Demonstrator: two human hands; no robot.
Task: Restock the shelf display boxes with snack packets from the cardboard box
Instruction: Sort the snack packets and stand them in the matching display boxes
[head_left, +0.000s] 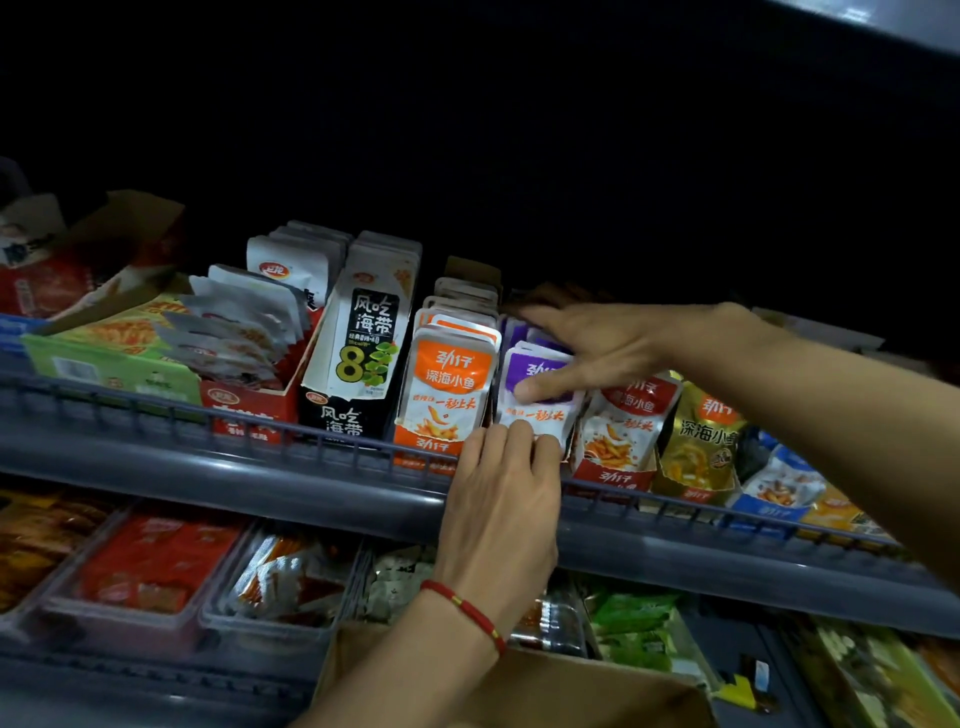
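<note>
Head view: your right hand lies spread over the row of purple snack packets on the upper shelf, thumb pressing the front packet's face, fingers straight across the packets behind. Your left hand curls its fingertips around that packet's bottom edge at the wire rail. Orange packets stand just left; the cardboard box sits below your left wrist
</note>
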